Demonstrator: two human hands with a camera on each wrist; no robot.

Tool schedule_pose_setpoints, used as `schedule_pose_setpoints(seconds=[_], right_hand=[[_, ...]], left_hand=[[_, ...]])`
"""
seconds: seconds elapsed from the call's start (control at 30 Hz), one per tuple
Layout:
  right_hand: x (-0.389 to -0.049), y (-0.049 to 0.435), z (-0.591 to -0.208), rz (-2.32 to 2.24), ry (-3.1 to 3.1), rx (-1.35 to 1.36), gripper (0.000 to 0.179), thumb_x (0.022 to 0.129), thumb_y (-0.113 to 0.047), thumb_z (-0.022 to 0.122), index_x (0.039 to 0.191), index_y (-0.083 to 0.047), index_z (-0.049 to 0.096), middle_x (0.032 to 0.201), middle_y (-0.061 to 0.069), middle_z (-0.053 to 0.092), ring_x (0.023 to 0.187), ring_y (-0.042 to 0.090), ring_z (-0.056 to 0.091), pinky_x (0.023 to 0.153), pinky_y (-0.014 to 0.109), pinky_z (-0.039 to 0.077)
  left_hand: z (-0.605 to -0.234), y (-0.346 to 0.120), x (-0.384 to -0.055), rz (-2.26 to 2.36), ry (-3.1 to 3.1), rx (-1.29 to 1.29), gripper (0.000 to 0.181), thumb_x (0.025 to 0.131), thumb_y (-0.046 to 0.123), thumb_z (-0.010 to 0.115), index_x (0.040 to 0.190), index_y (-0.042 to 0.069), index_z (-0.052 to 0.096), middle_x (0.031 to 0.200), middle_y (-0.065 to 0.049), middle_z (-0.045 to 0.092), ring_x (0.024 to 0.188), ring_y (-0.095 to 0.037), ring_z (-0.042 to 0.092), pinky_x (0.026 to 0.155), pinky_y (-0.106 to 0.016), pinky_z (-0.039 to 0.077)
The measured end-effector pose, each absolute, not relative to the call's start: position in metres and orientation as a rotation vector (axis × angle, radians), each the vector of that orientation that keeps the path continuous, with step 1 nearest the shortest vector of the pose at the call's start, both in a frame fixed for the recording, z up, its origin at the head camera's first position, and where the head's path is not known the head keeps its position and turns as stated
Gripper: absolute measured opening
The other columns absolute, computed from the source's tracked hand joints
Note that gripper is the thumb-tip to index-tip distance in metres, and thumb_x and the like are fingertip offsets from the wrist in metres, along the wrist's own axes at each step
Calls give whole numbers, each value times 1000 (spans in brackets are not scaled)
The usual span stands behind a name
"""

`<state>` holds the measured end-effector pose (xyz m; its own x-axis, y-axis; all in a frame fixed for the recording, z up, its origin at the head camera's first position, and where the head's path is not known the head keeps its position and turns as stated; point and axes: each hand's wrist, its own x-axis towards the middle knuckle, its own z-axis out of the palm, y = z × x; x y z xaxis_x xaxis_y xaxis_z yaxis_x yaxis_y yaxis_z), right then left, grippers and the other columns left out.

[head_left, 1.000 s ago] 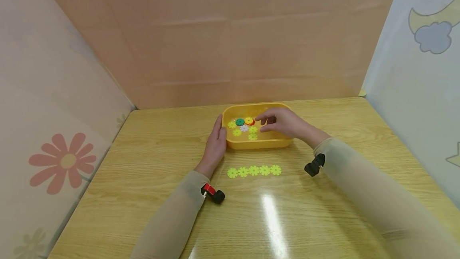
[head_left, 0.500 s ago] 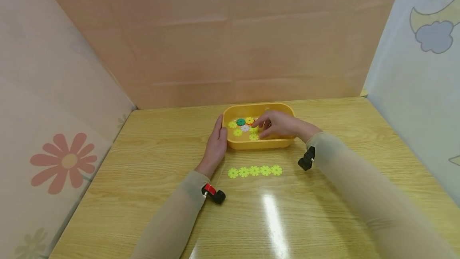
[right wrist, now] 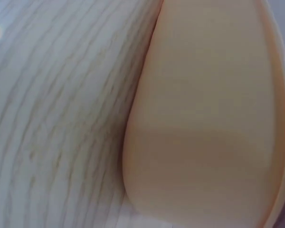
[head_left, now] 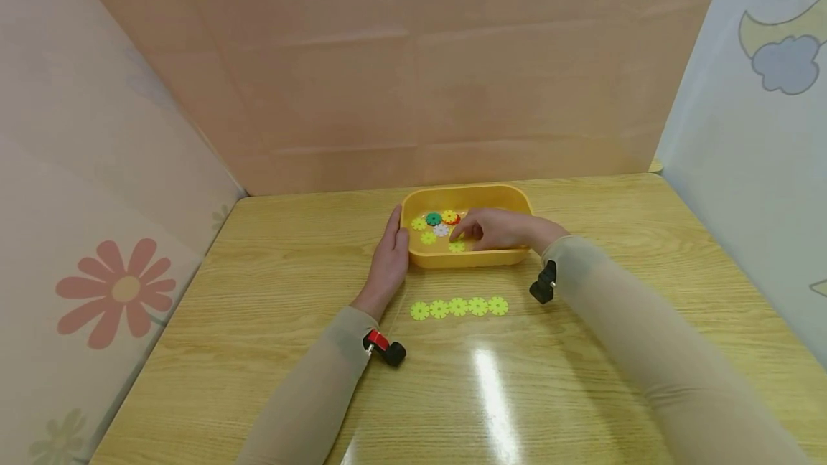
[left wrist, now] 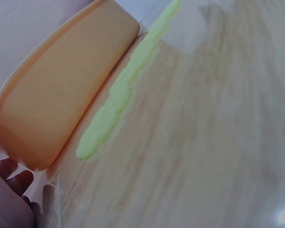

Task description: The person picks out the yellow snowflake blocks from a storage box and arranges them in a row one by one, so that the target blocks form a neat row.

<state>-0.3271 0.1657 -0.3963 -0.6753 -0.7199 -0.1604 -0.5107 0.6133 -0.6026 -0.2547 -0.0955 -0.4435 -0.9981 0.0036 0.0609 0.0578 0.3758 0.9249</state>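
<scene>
A yellow plastic basin (head_left: 468, 259) stands toward the back of the table, with several flower-shaped discs inside: a green one (head_left: 433, 219), a white one (head_left: 441, 230) and yellow-green ones such as this disc (head_left: 428, 238). My left hand (head_left: 385, 260) holds the basin's left end; in the left wrist view its fingers curl by the basin's lower corner. Inside the basin, my right hand (head_left: 494, 228) reaches down with bent fingers over a yellow-green disc (head_left: 456, 246). Whether it pinches a disc is hidden. The right wrist view shows mainly the basin's outer wall (right wrist: 204, 104).
In front of the basin, several yellow-green flower discs (head_left: 459, 307) lie in a joined row on the wooden table (head_left: 291, 271). A brown-pink backdrop (head_left: 413, 70) rises behind the table, and pale printed panels stand at both sides.
My right hand has moved left and lower into the basin, its fingers now over the yellow-green discs and covering one of them. My left hand and the row of discs stay put.
</scene>
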Motion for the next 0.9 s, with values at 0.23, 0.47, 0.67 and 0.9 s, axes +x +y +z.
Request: schedule_pose_setpoints(seconds=[0.23,0.47,0.67,0.9], right_hand=[[-327,160,-398,-802,2470,-974,24,100,-7,81,124,-11,81,108,8,63,100,27,55,91,41,48],[-325,156,-399,-925,2482,-828,23,101,-12,82,124,-9,81,99,7,64,92,25,55,83,39,48],[-326,154,-401,-956,2498,-797,23,100,-11,83,123,-8,82,97,7,65,90,24,55,83,39,48],[-328,152,-402,-952,2518,-814,20,98,-11,85,117,-7,79,101,8,67,94,25,58,87,40,50]], left_hand=[[-443,-97,-254,-1734,-2560,-68,62,120,36,32,179,27,19,181,5,26,166,-21,24,134,-47,22],[-443,-97,-255,-1720,-2565,-72,61,120,35,32,179,24,20,181,4,26,166,-21,25,134,-45,23],[-442,-97,-255,-1715,-2565,-84,61,120,35,32,179,26,19,181,4,26,165,-21,25,134,-45,23],[-443,-99,-254,-1732,-2562,-80,62,120,36,32,179,27,18,182,5,24,166,-20,23,134,-45,22]])
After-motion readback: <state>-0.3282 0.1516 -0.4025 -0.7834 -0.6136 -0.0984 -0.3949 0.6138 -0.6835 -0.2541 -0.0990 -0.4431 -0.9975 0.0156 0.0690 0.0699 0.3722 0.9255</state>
